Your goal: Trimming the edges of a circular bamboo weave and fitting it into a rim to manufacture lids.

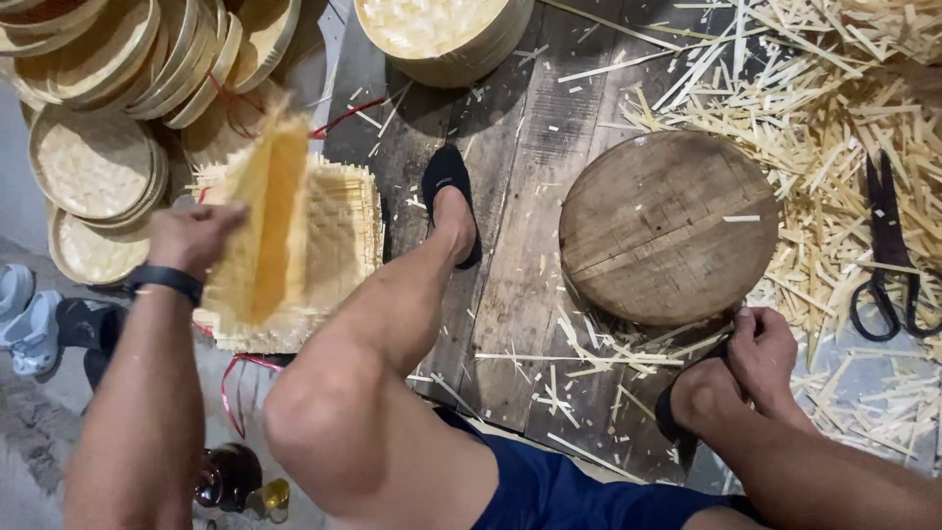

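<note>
My left hand grips a square woven bamboo mat by its left side and holds it tilted up on edge, blurred, above a stack of similar woven mats on the floor. A black band sits on that wrist. My right hand rests at my right ankle, fingers curled on the edge of the black slipper, just below a round wooden block. My left leg stretches out between them, its foot in a black slipper on the dark planks.
Finished round bamboo trays pile up at the left and top left. A round bamboo lid stands at the top. Bamboo strips and black shears lie at the right. A brown bottle stands by my left arm.
</note>
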